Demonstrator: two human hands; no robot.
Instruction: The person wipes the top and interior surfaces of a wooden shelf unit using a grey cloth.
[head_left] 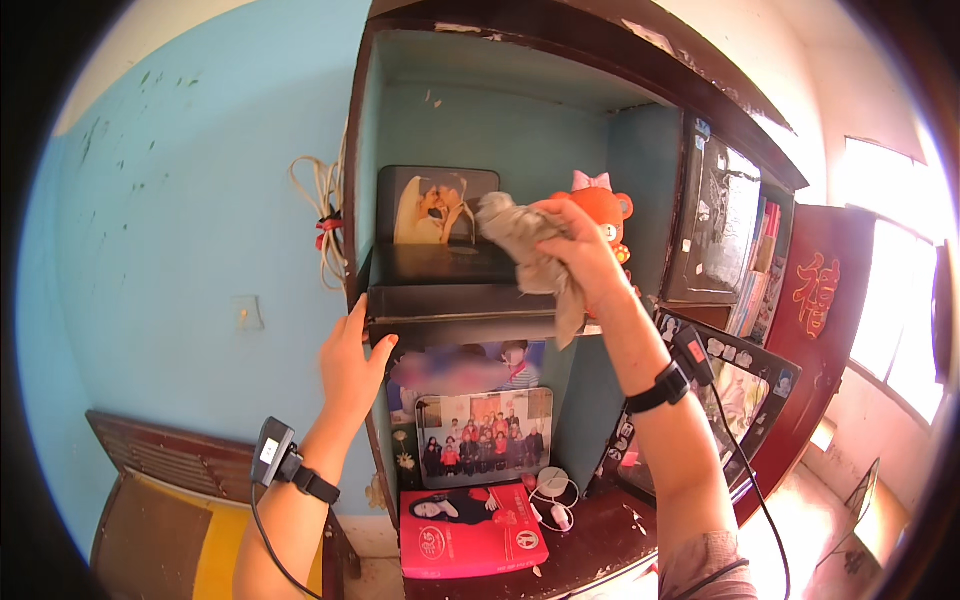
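Note:
My right hand (575, 245) grips a crumpled grey-beige cloth (530, 245), its loose end hanging down over the shelf's front. The cloth is held up in the upper compartment, between a couple's photo panel (435, 210) and an orange toy bear (600, 215) with a pink bow. My hand and the cloth partly cover the bear. Below the panel lies a black, flat-fronted surface (440, 300); whether it is a shelf or a box I cannot tell. My left hand (350, 365) rests at the cabinet's left edge, thumb and forefinger apart, holding nothing I can see.
Lower in the dark wooden cabinet (480, 20) stand a group photo (485, 435), a pink-red box (470, 535) and a white cable (555, 500). A large framed picture (740, 390) leans at right. Coiled cord (325, 215) hangs on the blue wall. A wooden headboard (170, 455) is lower left.

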